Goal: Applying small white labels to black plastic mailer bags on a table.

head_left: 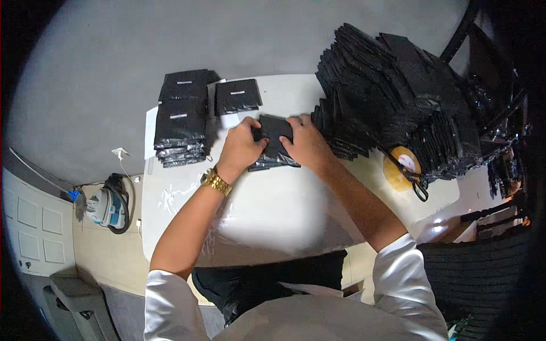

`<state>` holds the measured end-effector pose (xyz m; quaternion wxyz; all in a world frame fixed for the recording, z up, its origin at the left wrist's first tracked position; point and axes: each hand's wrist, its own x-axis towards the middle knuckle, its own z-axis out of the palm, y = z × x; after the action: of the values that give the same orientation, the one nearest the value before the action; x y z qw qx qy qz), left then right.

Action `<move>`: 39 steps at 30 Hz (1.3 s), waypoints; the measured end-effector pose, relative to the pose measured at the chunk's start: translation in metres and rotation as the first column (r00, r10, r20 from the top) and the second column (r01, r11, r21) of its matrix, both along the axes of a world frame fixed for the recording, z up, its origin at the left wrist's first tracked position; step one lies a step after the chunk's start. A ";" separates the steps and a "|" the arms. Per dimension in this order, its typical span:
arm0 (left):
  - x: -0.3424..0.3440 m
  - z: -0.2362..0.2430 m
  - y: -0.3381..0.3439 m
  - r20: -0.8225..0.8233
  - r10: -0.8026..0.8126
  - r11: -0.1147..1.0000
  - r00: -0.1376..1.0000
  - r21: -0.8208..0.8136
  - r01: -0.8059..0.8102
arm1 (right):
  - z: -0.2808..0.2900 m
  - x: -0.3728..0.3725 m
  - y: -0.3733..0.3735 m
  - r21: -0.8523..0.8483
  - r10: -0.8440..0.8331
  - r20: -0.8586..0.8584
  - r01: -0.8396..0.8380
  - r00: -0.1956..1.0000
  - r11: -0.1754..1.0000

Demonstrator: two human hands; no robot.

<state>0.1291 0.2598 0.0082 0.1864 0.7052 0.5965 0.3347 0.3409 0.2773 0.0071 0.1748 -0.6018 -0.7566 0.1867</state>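
At mid-table, between the hands: I see a flat black packet [277, 128] on the white table [273, 224]; whether it is one layer or several, I cannot tell.
Packet, direction: broad face up; glossy near edge toward the wearer, running left to right, its right end slightly farther away.
Packet, long axis: undetermined from my view, as the hands cover both sides.
Left hand [241, 149]: fingers curled about the packet's left side, thumb on its upper face and pointing inward; a gold watch [216, 181] circles the wrist.
Right hand [309, 143]: likewise bent around the right side, thumb reaching inward over the top.
Single packet, beyond the left hand: a labelled black packet [236, 95], long axis left to right, its pale strip nearly parallel.
Stacks, left: black packets [180, 122] in two adjoining groups, pale strips uppermost.
Pile, right: a tall heap of black pouches [364, 74], many standing on edge.
Tape: a yellowish roll [392, 177] beside the heap, dark-handled scissors [420, 190] lying across it.
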 end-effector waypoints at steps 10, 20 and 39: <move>-0.008 0.044 -0.052 0.600 -0.053 0.987 0.799 -0.093 0.135 | 0.028 0.031 -0.050 0.486 0.304 -0.369 -0.097 0.878 0.869; 0.012 0.009 -0.212 0.058 0.024 0.992 0.998 -0.128 -0.017 | 0.011 0.071 -0.195 0.316 0.370 -0.313 -0.272 0.875 0.909; 0.042 -0.051 -0.194 -0.570 -0.169 0.972 0.804 0.040 0.233 | -0.048 0.031 -0.177 0.139 0.412 0.396 -0.497 0.820 0.856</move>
<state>0.1714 0.0653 -0.0424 -0.0014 0.8406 0.5276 0.1223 0.3722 0.1003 -0.0409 0.0564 -0.4007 -0.9142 0.0210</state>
